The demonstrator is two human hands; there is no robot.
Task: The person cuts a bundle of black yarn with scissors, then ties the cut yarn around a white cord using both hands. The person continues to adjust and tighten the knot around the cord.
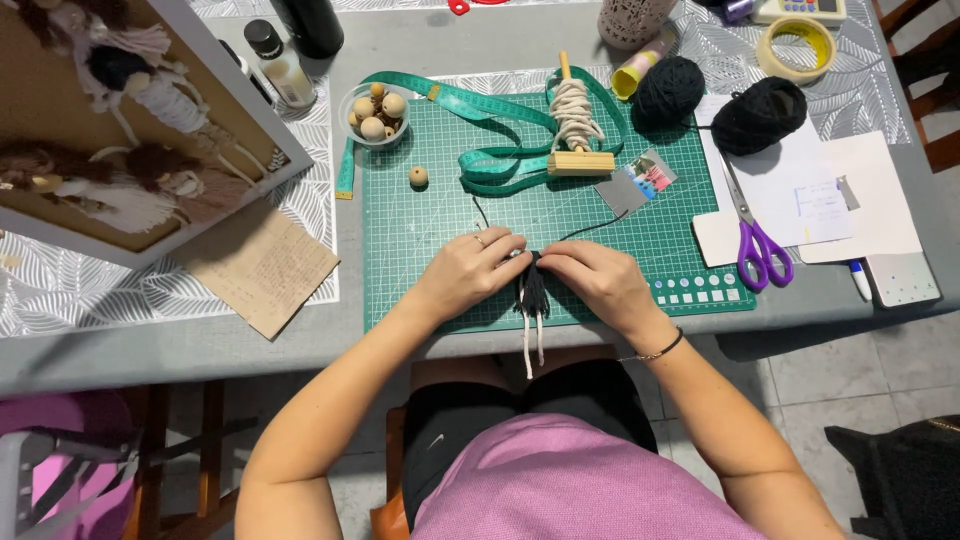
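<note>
My left hand and my right hand meet at the front of a green cutting mat. Between their fingertips they pinch a small bundle of black yarn and white cord, whose white ends hang over the table's edge. A black strand runs from the bundle back across the mat toward two black yarn balls. A ring shows on my left hand and a thin bracelet on my right wrist.
On the mat lie a green tape measure, a wooden spool of cream cord, a loose wooden bead and a bowl of beads. Purple scissors rest on papers at right. A framed board with yarn dolls sits at left.
</note>
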